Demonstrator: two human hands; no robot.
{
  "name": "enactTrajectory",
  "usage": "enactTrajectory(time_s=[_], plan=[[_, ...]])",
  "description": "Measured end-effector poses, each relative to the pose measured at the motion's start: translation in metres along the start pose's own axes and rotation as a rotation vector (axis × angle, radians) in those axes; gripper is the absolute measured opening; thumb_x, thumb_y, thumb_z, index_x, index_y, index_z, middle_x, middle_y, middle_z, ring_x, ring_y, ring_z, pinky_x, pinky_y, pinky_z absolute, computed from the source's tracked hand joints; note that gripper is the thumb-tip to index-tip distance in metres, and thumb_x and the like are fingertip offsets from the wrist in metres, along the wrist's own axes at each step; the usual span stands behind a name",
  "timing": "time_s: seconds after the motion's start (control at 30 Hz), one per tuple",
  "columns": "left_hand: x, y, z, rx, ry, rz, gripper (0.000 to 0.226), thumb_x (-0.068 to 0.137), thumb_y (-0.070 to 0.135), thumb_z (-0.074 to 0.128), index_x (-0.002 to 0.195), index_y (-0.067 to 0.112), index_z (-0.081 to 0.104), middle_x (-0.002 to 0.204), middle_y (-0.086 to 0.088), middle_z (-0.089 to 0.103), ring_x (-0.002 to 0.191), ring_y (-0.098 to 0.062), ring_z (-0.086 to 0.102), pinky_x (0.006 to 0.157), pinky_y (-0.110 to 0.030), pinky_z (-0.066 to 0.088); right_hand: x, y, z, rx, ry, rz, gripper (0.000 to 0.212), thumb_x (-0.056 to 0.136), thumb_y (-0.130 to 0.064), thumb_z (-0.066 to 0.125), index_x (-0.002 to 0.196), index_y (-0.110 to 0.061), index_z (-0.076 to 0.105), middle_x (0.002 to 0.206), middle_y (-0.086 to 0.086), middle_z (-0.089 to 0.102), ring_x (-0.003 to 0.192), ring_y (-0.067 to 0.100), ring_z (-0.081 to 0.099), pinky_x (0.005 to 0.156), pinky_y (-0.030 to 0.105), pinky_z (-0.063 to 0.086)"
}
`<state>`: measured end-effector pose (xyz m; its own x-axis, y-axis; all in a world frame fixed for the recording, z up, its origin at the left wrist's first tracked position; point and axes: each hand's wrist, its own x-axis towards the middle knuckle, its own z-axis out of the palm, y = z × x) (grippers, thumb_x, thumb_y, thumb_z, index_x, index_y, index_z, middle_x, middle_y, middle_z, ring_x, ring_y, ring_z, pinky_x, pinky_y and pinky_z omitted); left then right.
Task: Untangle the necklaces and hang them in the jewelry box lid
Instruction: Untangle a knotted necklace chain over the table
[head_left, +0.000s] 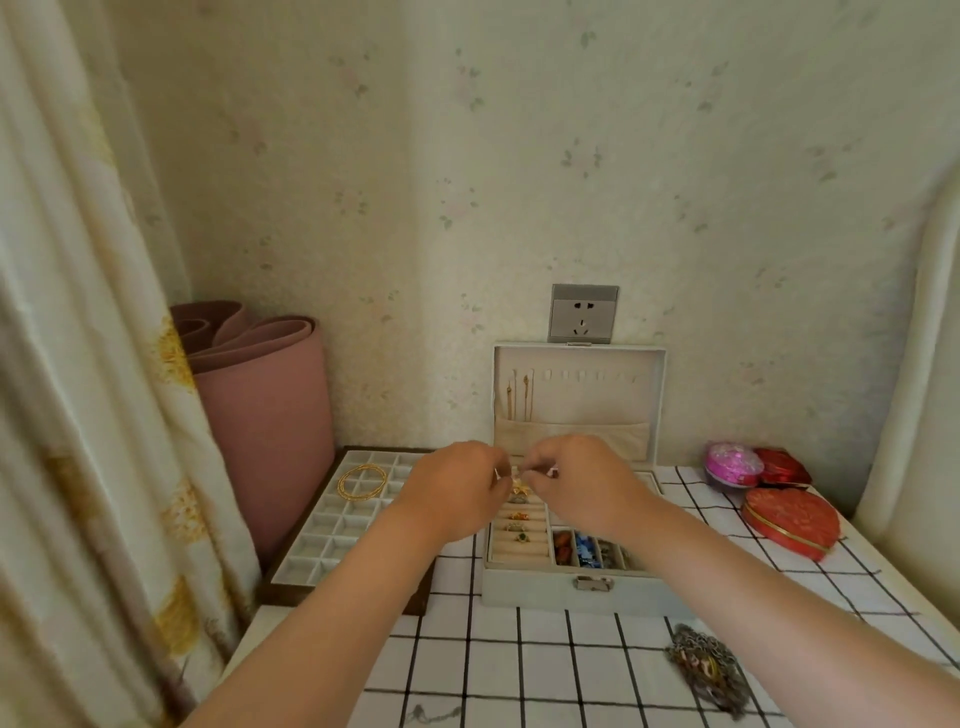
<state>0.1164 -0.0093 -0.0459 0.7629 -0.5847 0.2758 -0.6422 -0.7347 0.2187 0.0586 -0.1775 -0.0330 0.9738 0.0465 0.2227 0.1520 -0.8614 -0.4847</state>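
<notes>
A pale jewelry box (540, 590) stands open on the checked tablecloth, its lid (657, 405) upright against the wall. Thin gold chains (520, 396) hang from hooks at the lid's left, their ends in a cloth pocket. My left hand (457, 486) and my right hand (576, 480) hover above the box's ring rows, fingers curled, pinching a small gold necklace (518, 486) between them. A tangled heap of dark necklaces (706, 665) lies on the cloth at the front right.
A white compartment tray (332, 525) with gold bangles (362, 480) sits left of the box. Red boxes (790, 522) and a pink round box (732, 464) stand at the right. A rolled pink mat (260, 410) and a curtain (78, 364) fill the left.
</notes>
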Motion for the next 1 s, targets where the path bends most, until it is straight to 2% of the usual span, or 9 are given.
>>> enactTrajectory(time_s=[0.13, 0.27, 0.43, 0.6, 0.77, 0.87, 1.0], plan=[[-0.043, 0.007, -0.008, 0.027, -0.066, -0.026, 0.025, 0.098, 0.037, 0.049, 0.111, 0.028, 0.068, 0.101, 0.009, 0.067, 0.092, -0.012, 0.062, 0.077, -0.031, 0.053, -0.037, -0.016, 0.011, 0.068, -0.099, -0.025, 0.015, 0.095, -0.027, 0.063, 0.101, -0.026, 0.077, 0.096, -0.014, 0.072, 0.088, 0.002, 0.065, 0.084, 0.025, 0.053], [-0.092, 0.003, -0.004, 0.025, -0.151, -0.085, 0.022, 0.097, 0.036, 0.05, 0.109, 0.03, 0.067, 0.1, 0.01, 0.065, 0.093, -0.01, 0.061, 0.082, -0.032, 0.053, -0.069, -0.031, 0.033, 0.051, -0.283, -0.093, 0.017, 0.097, -0.03, 0.062, 0.107, -0.028, 0.076, 0.108, -0.015, 0.07, 0.098, 0.001, 0.063, 0.093, 0.026, 0.052], [-0.148, -0.015, 0.008, -0.002, -0.259, -0.184, 0.018, 0.095, 0.036, 0.056, 0.109, 0.036, 0.068, 0.105, 0.015, 0.066, 0.096, -0.006, 0.059, 0.083, -0.024, 0.049, -0.095, -0.046, 0.068, -0.074, -0.388, -0.195, 0.024, 0.099, -0.028, 0.058, 0.118, -0.03, 0.072, 0.12, -0.012, 0.067, 0.111, 0.008, 0.058, 0.096, 0.026, 0.047], [-0.171, -0.02, 0.015, -0.036, -0.305, -0.235, 0.013, 0.089, 0.034, 0.062, 0.099, 0.034, 0.07, 0.099, 0.016, 0.067, 0.092, -0.003, 0.057, 0.078, -0.019, 0.046, -0.107, -0.051, 0.093, -0.131, -0.418, -0.255, 0.027, 0.1, -0.032, 0.056, 0.124, -0.033, 0.068, 0.116, -0.006, 0.061, 0.108, 0.015, 0.057, 0.087, 0.029, 0.046], [-0.178, -0.016, 0.024, -0.031, -0.314, -0.205, 0.011, 0.089, 0.037, 0.064, 0.098, 0.033, 0.068, 0.097, 0.014, 0.064, 0.087, -0.005, 0.056, 0.07, -0.019, 0.039, -0.111, -0.043, 0.098, -0.198, -0.428, -0.292, 0.025, 0.099, -0.036, 0.055, 0.117, -0.034, 0.072, 0.106, -0.008, 0.06, 0.098, 0.014, 0.059, 0.083, 0.033, 0.05], [-0.179, -0.018, 0.023, -0.045, -0.322, -0.196, 0.012, 0.091, 0.034, 0.064, 0.102, 0.031, 0.068, 0.1, 0.013, 0.065, 0.088, -0.006, 0.057, 0.072, -0.019, 0.041, -0.111, -0.038, 0.089, -0.267, -0.402, -0.29, 0.025, 0.096, -0.033, 0.054, 0.109, -0.031, 0.076, 0.104, -0.012, 0.064, 0.096, 0.01, 0.059, 0.081, 0.028, 0.05], [-0.178, -0.022, 0.023, -0.077, -0.342, -0.211, 0.014, 0.091, 0.034, 0.065, 0.104, 0.031, 0.069, 0.104, 0.013, 0.066, 0.093, -0.007, 0.058, 0.079, -0.02, 0.045, -0.108, -0.027, 0.079, -0.341, -0.404, -0.253, 0.022, 0.093, -0.033, 0.055, 0.101, -0.027, 0.075, 0.101, -0.012, 0.069, 0.094, 0.009, 0.06, 0.08, 0.029, 0.051]])
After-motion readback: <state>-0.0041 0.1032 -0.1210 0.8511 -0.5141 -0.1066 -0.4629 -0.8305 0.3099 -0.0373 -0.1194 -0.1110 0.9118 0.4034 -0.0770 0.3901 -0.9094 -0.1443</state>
